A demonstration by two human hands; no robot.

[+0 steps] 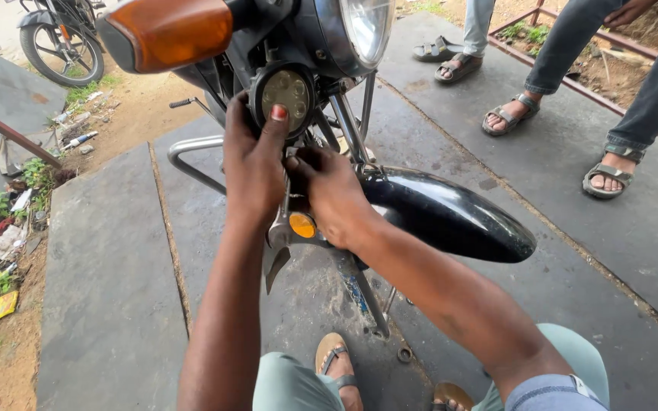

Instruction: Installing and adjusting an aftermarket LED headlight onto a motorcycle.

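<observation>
I crouch before the front of a black motorcycle. My left hand [253, 156] grips a small round auxiliary lamp [286, 90] with several LEDs, thumb pressed on its rim. A metal wrench [277, 242] hangs down below that hand. My right hand [327, 190] is closed around the bracket beneath the lamp, beside the fork; what its fingers hold is hidden. A small orange reflector [302, 225] sits between my wrists. The black front mudguard [451, 217] runs to the right. Above are the headlight [363, 27] and an orange turn signal [173, 30].
Grey stone slabs [108, 289] form the floor. Two people in sandals [607, 175] stand at the upper right. Another motorcycle's wheel [62, 49] is at the upper left. Litter and weeds line the left edge [1, 243]. A chrome crash guard [192, 152] projects left.
</observation>
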